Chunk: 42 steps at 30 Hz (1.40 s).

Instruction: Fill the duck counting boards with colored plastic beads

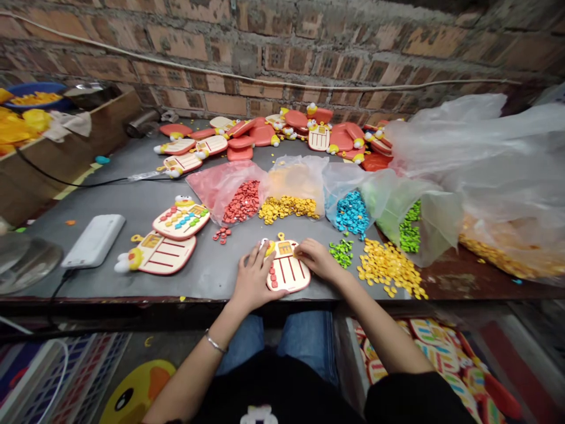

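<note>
Cream toy board (289, 274) gripped by both hands (left hand (252, 278), right hand (314, 259)), loose yellow beads (388, 268) nearby.

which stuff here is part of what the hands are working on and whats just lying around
Part of the work: left hand, right hand, duck-shaped board between them, loose red pieces, bagged yellow pieces, loose green pieces

Lying around: white flat device, round dish, black cable
</note>
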Each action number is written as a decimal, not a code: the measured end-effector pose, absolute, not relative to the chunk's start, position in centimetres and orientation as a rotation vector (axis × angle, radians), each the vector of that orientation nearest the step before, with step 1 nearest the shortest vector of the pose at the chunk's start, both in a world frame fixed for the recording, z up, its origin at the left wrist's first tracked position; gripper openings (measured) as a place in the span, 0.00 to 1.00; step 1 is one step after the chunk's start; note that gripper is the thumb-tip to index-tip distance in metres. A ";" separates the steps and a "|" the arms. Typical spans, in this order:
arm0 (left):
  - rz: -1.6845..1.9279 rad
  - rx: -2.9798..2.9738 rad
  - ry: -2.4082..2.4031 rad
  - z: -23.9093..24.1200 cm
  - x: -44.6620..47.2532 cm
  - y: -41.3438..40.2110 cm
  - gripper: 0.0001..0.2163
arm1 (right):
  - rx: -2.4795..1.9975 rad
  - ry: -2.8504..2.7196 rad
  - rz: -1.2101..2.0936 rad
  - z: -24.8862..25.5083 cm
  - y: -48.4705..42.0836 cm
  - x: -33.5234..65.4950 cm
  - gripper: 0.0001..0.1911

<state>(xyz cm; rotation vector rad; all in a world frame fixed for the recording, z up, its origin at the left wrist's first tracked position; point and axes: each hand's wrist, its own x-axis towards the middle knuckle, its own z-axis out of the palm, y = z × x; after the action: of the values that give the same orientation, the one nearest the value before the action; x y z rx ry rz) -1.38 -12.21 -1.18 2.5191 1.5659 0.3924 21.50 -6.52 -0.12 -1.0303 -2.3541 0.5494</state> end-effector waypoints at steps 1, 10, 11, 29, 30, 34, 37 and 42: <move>0.397 2.520 1.565 -1.2 -1.4 -12.2 0.43 | -1.031 -2.315 0.597 -0.3 -6.5 21.0 0.05; 0.413 2.545 1.534 -1.6 -1.5 -12.2 0.43 | -0.896 -2.197 1.146 0.1 -5.5 18.7 0.07; 0.408 2.544 1.520 -1.6 -1.5 -12.2 0.44 | -0.877 -2.178 1.272 0.3 -5.1 19.0 0.09; 0.462 2.571 1.389 -1.5 -1.8 -12.3 0.31 | -1.201 -2.227 0.528 -0.5 3.2 14.3 0.05; 0.481 2.592 1.352 -1.6 -1.9 -12.4 0.28 | -1.155 -2.160 0.580 -0.1 2.3 15.2 0.05; 0.553 2.638 1.229 -1.7 -2.3 -12.5 0.23 | -1.076 -2.023 0.758 1.7 -1.9 19.7 0.05; 0.538 2.587 1.281 -1.6 -2.2 -12.4 0.31 | -1.143 -2.135 0.753 1.8 -4.1 21.6 0.04; 0.446 2.554 1.308 -1.4 -1.9 -12.2 0.30 | -1.259 -2.412 0.407 0.5 -5.3 21.5 0.06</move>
<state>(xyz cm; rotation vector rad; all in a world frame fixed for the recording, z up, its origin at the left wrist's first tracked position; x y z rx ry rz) -1.86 -12.17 -1.42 2.5544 1.3077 0.4461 21.45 -5.32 0.45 -1.2586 -2.4117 0.4068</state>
